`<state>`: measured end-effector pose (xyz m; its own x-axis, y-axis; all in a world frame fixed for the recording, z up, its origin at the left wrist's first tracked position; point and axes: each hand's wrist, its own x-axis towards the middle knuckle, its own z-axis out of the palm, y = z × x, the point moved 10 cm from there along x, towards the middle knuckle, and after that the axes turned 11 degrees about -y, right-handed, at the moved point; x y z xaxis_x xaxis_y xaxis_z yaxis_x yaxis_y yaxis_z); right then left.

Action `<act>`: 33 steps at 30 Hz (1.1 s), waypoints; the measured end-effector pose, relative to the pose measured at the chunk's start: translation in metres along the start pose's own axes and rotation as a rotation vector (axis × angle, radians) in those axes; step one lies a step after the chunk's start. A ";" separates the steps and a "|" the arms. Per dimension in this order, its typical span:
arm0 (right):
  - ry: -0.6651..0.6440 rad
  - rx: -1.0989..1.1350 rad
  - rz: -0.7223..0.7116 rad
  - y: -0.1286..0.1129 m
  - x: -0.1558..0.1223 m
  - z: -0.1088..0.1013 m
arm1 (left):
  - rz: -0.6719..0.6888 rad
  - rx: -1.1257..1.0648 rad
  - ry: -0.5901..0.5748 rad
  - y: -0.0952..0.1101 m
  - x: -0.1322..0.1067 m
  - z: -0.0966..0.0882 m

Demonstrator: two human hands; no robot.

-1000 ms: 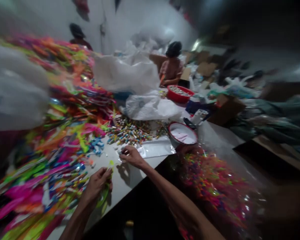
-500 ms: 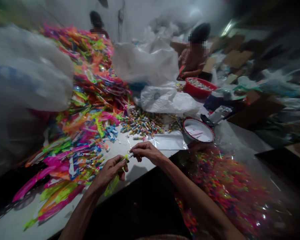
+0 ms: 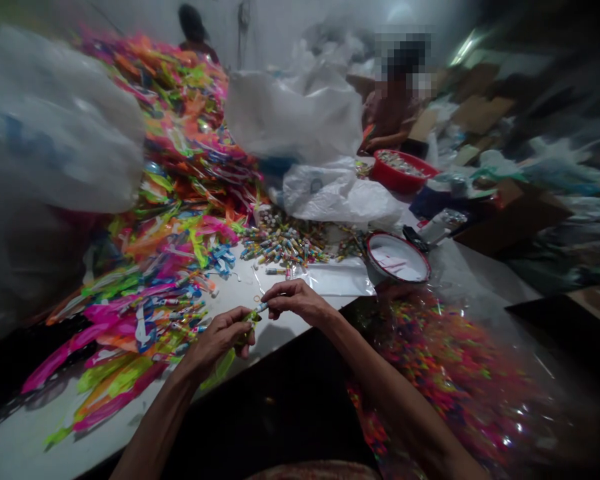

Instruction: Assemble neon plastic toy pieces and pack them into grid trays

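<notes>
We have our left hand [image 3: 229, 330] nearly closed, its thumb and fingers pinching a yellow-green strip [image 3: 223, 369]; the strip's loose tail shows at about six o'clock from that hand, and its near end pokes out at the fingertips, toward two o'clock. Our right hand [image 3: 297, 299] is nearly closed too, pinching a small tube [image 3: 263, 307] that sits at its fingertips, between eight and nine o'clock. The tube meets or almost meets the strip's end; we cannot tell which. Both hands are over the white table [image 3: 231, 293]. A pile of small tubes [image 3: 286, 245] lies at twelve o'clock from our right hand, and the bright heap of strips [image 3: 130, 333] at nine o'clock from our left.
</notes>
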<state>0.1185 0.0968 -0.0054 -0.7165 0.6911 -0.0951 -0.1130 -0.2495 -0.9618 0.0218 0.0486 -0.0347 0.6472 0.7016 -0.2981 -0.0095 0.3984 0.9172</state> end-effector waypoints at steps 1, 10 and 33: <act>-0.017 -0.012 0.009 0.000 0.000 0.002 | -0.005 0.009 -0.005 0.000 0.000 0.001; -0.064 -0.146 -0.017 -0.011 0.000 0.015 | -0.013 0.233 -0.012 0.003 0.001 0.005; 0.318 -1.594 0.473 -0.002 0.055 -0.082 | 0.146 1.736 0.485 0.062 0.007 -0.111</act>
<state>0.1357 0.1905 -0.0294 -0.3023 0.9103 -0.2827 0.9532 0.2853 -0.1004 -0.0585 0.1439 -0.0096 0.4550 0.8890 0.0509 0.8880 -0.4573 0.0480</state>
